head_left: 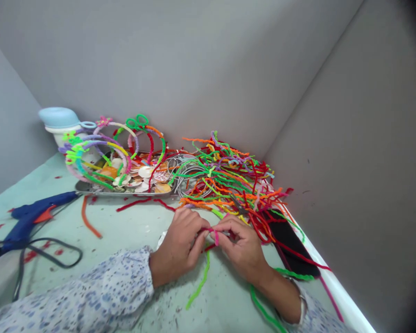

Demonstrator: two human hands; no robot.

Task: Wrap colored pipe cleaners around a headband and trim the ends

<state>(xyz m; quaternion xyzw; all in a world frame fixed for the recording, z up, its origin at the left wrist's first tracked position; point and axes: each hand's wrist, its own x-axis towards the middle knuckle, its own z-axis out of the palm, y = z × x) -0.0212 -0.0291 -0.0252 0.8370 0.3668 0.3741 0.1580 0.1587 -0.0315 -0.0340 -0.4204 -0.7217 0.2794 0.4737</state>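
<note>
The left hand [178,245] and right hand [242,249] both pinched a pink pipe cleaner [213,230], though their fingers seemed to hide most of its twist. Just beyond lay a tangled heap of loose pipe cleaners [229,180], beside a metal tray [125,194] of seashells [145,173] and pipe-cleaner loops [114,124], with a blue hot glue gun [31,217] further left.

Two bare hands show: left [178,245], right [242,247]. One blue plastic hot-glue gun [31,217] and one rectangular metal tray [125,194] lie there.

The head-worn camera looks forward and down from close above the left hand [178,247] and right hand [242,249], facing the far corner of the pale green table [55,217] between grey walls [159,60].
</note>
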